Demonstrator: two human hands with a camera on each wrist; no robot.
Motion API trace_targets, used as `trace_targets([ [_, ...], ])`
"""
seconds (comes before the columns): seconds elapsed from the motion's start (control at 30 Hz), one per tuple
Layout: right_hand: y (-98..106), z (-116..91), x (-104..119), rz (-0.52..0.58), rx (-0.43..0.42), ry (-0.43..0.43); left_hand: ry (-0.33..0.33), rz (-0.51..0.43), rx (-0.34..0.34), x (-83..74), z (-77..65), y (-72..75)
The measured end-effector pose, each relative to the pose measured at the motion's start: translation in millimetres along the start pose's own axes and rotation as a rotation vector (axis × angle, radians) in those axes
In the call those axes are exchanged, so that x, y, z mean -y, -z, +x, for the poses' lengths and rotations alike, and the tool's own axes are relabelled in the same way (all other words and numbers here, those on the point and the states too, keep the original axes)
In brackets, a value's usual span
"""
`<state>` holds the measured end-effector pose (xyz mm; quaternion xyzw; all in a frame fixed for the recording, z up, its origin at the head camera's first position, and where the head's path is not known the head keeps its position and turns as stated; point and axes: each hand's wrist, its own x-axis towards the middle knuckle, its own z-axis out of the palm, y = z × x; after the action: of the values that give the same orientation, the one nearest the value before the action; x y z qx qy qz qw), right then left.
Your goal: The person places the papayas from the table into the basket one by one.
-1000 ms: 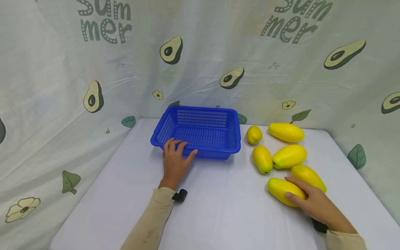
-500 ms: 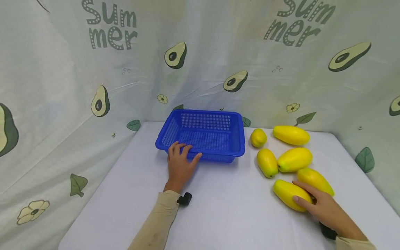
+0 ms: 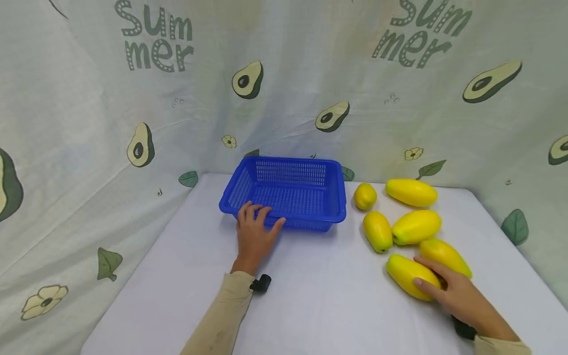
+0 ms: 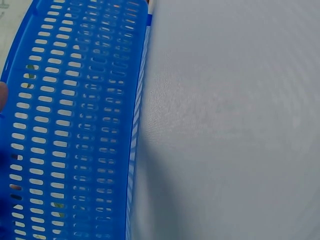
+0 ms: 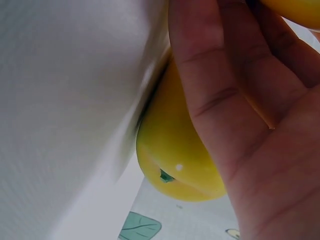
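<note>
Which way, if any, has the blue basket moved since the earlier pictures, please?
No, not visibly in any direction: the blue basket keeps its place against the printed leaves on the backdrop.

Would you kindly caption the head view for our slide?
Left hand over the rim of a blue basket, right hand holding one of six yellow fruits.

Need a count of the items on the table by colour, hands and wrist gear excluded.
Yellow fruits: 6
Blue basket: 1
Total: 7
</note>
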<state>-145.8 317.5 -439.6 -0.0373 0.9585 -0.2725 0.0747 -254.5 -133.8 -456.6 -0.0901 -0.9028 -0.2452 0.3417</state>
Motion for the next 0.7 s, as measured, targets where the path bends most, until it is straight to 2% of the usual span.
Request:
trace_targets([
  [0.13, -1.6, -0.5, -1.5, -0.017, 0.002, -0.011, -0.003, 0.001, 0.013, -0.2, -2.3, 0.8],
  [0.33, -0.4, 2.4, 1.9, 0.0, -0.027, -0.016, 0.0, 0.001, -0.003, 1.1, -1.6, 2.4],
  [0.7, 4.2, 0.4, 5.2, 0.003, -0.112, -0.06, -0.006, -0.001, 0.007, 1.2, 0.3, 2.1],
])
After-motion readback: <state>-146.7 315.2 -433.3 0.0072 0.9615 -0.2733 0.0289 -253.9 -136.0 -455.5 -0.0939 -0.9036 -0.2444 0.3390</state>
